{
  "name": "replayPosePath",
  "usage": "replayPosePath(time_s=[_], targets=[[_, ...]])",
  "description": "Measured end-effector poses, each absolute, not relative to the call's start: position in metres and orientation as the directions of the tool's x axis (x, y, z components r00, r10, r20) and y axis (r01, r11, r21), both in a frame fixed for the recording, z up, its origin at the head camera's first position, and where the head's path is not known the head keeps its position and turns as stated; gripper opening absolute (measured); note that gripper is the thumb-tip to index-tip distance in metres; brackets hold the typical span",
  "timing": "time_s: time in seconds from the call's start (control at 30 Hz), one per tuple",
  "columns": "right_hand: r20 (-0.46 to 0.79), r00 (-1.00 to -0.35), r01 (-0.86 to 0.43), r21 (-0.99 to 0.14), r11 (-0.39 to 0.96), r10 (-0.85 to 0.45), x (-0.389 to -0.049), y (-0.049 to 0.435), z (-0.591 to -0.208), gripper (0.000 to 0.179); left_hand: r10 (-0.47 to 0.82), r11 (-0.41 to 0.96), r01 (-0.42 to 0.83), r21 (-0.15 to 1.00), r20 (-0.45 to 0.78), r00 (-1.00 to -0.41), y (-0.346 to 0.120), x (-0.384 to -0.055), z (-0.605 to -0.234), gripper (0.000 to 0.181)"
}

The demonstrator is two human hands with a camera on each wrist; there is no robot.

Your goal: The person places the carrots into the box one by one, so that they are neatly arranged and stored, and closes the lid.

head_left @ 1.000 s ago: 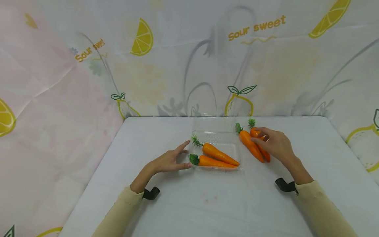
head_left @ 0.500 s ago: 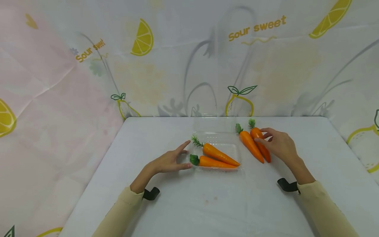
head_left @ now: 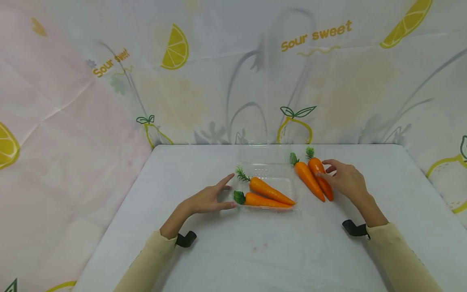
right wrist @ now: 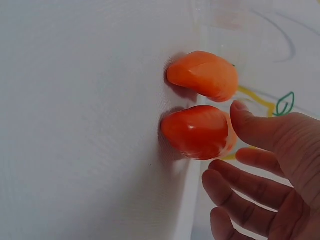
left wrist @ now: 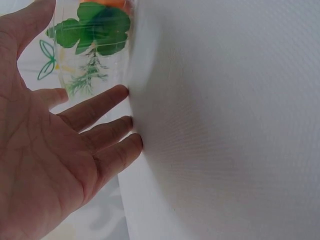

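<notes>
In the head view a clear plastic box (head_left: 292,178) lies with its lid (head_left: 264,154) folded back. Two orange carrots lie in it, an upper carrot (head_left: 270,190) with feathery greens and a lower carrot (head_left: 268,200) with broad leaves. My left hand (head_left: 206,198) stays at the box's left side, thumb and forefinger spread; its other fingertips rest on the table in the left wrist view. Right of the box lie a left carrot (head_left: 309,180) and a right carrot (head_left: 321,178). My right hand (head_left: 346,178) hovers by the right carrot, thumb near its top, fingers loosely bent and apart from it.
A white cloth covers the table (head_left: 277,255). Behind it hangs a curtain (head_left: 226,81) printed with lemons. A black wrist mount (head_left: 187,238) sits under the left wrist, another black mount (head_left: 354,228) under the right.
My right hand has drawn back slightly to the right, uncovering more of the right carrot. The left hand, the box and the carrots look unmoved.
</notes>
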State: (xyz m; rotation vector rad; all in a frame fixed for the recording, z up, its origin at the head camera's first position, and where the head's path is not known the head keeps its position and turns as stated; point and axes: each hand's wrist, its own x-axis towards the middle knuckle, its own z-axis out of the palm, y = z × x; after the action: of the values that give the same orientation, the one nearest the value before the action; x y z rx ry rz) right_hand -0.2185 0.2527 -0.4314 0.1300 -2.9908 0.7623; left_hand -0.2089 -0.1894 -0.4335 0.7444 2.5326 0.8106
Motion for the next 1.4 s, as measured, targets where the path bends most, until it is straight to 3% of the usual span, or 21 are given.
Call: replayPosePath(time_s=[0.5, 0.9, 1.4], targets=[[-0.079, -0.994, -0.023, -0.490, 0.872, -0.071, -0.2244, 0.2522, -0.4354, 0.066, 0.586, 0.696, 0.368, 0.616, -0.193, -0.787, -0.1895, -0.2076, -0.4327, 0.096], [-0.071, -0.995, -0.023, -0.508, 0.861, -0.068, -0.2235, 0.2525, -0.4345, 0.067, 0.585, 0.698, 0.369, 0.614, -0.191, -0.789, -0.1897, -0.2080, -0.4335, 0.096], [0.026, -0.997, -0.069, -0.539, 0.839, -0.066, -0.2191, 0.2547, -0.4283, 0.068, 0.577, 0.708, 0.361, 0.606, -0.203, -0.791, -0.1897, -0.2081, -0.4331, 0.095]])
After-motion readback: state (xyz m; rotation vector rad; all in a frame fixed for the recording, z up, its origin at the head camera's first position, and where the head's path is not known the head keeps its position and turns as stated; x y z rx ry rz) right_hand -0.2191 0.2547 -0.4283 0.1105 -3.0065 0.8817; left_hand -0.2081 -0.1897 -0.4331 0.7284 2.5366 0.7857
